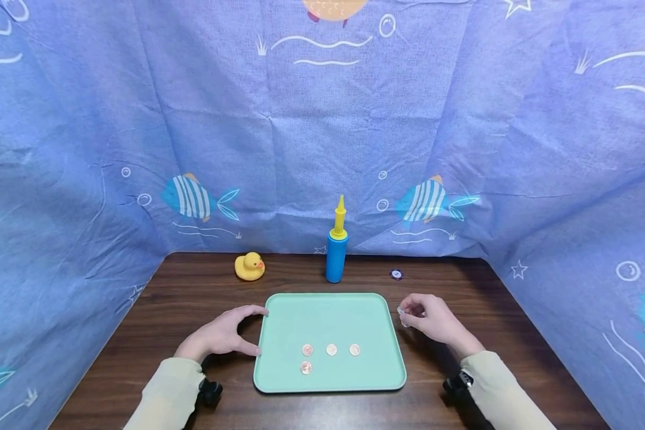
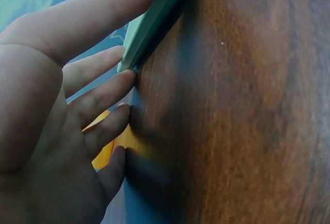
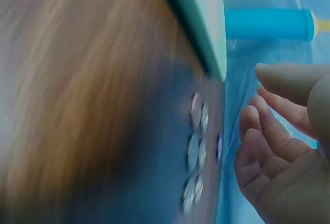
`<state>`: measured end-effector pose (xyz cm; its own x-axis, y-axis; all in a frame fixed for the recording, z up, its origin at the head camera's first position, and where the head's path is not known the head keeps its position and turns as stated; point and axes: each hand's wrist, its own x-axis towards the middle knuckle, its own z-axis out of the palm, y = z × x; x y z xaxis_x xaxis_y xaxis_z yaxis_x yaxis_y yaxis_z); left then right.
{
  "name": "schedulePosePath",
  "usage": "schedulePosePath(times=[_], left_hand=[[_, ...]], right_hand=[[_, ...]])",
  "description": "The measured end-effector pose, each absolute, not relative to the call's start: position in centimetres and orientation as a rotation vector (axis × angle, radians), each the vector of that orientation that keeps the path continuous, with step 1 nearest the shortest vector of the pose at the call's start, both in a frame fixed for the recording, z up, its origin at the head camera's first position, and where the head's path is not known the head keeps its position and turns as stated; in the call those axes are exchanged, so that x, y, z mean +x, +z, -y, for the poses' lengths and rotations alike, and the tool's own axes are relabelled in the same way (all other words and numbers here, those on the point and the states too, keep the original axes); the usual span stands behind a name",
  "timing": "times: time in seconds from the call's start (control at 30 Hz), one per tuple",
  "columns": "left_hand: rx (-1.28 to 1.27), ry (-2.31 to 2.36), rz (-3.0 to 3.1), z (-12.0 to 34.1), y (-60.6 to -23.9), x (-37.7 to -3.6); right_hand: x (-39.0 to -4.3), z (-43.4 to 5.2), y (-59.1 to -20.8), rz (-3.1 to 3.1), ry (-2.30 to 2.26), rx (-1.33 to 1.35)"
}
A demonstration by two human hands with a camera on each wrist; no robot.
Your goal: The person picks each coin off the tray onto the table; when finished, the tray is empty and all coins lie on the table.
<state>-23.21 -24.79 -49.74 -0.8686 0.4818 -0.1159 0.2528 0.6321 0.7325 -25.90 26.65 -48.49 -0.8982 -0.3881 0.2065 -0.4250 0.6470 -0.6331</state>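
Note:
My left hand (image 1: 223, 333) spreads its thumb and fingers along the left edge of the mint-green tray (image 1: 330, 316), with fingertips right at the rim. Copper coins lie on the tray: three in a row, the middle one a coin (image 1: 331, 350), and another coin (image 1: 306, 367) below the left one. Beyond the tray's right edge, my right hand (image 1: 432, 318) hovers with bent fingers, thumb tip close to the index fingertip. Nothing shows between them in the right wrist view. Several coins (image 3: 193, 152) lie on the table under that hand, mostly hidden by it in the head view.
Along the back of the dark wooden table (image 1: 193, 280) are a yellow rubber duck (image 1: 249, 267), an upright blue hand pump (image 1: 335, 257) with a yellow nozzle, and a dark round chip (image 1: 396, 274) with a pale centre. A blue fish-print cloth (image 1: 317, 149) hangs behind and at both sides.

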Motion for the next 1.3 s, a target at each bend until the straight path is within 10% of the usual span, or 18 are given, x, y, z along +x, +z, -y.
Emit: schedulePosePath(times=[1.3], left_hand=[[0.583, 1.096, -2.555, 24.8, -49.9, -23.2]], right_hand=[[-24.4, -16.5, -48.8, 2.927, 0.999, 1.308]])
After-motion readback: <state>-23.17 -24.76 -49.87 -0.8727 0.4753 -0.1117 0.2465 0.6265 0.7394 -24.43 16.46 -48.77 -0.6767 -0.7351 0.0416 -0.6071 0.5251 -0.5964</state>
